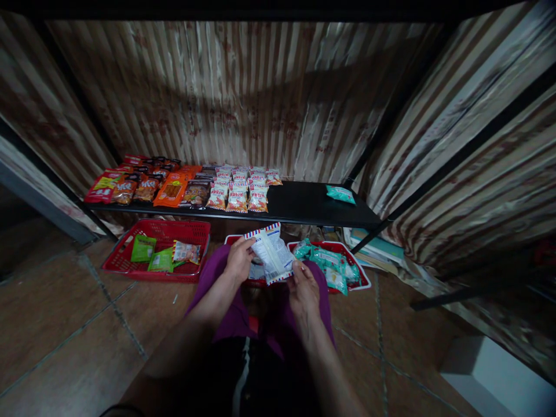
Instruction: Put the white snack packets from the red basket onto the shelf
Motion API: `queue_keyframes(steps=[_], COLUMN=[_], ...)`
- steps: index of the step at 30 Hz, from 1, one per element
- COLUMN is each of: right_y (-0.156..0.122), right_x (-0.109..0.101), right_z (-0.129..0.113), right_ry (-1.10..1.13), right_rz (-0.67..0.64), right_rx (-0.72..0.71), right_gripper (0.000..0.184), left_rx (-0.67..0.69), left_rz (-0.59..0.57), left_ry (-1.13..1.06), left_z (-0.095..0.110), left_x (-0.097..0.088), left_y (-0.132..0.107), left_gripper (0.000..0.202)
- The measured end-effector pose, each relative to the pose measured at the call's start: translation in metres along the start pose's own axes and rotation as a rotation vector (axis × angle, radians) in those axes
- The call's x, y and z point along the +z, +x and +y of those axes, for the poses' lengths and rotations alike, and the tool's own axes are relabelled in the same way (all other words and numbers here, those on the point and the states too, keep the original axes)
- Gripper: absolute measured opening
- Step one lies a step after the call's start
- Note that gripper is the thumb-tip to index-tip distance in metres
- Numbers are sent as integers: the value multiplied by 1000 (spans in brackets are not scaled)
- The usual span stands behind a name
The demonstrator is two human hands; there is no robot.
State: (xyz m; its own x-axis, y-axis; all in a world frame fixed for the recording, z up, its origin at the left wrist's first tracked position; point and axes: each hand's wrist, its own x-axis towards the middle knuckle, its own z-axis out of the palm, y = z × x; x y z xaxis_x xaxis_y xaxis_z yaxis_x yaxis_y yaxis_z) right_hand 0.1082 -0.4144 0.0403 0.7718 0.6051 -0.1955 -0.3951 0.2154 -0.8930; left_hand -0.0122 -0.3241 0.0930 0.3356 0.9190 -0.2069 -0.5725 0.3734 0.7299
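Observation:
Between my two hands is a white snack bag [271,255] with red and blue striped ends, its printed back facing up. My left hand [238,262] pinches its upper left corner, while my right hand [304,289] grips the lower right edge. The bag is held over my knees, in front of a black shelf [299,202]. Similar striped white snack bags [237,197] stand in rows on that shelf. Below the held bag, a red basket [232,238] is mostly hidden by it and my legs.
Red, orange and dark snack packs [174,186] fill the shelf's left. One teal pack [341,194] lies at its right. A red basket [165,225] holds green packs; another basket [367,280] holds teal packs. Black posts [403,202] frame the shelf; a white box [499,370] sits lower right.

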Motion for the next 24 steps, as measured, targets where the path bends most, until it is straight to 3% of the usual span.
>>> queue_keyframes(steps=[6, 9, 11, 16, 18, 24], right_y=[2, 1, -2, -7, -7, 0], right_x=[-5, -5, -4, 0, 1, -2], right_z=[-3, -8, -13, -16, -12, -2], right_ry=[-39, -104, -164, -204, -176, -10], right_rz=[46, 10, 1, -4, -9, 98], right_rx=[-113, -153, -195, -212, -179, -136], right_gripper=[36, 34, 32, 32, 33, 35], left_rx=[-5, -9, 1, 192, 212, 32], left_rz=[-297, -372, -344, -34, 24, -187], left_ry=[464, 638, 681, 599, 607, 619], left_z=[35, 44, 42, 21, 16, 25], left_x=[-2, 1, 3, 4, 3, -5], left_y=[10, 16, 19, 24, 26, 23], left_gripper=[28, 30, 25, 10, 8, 21])
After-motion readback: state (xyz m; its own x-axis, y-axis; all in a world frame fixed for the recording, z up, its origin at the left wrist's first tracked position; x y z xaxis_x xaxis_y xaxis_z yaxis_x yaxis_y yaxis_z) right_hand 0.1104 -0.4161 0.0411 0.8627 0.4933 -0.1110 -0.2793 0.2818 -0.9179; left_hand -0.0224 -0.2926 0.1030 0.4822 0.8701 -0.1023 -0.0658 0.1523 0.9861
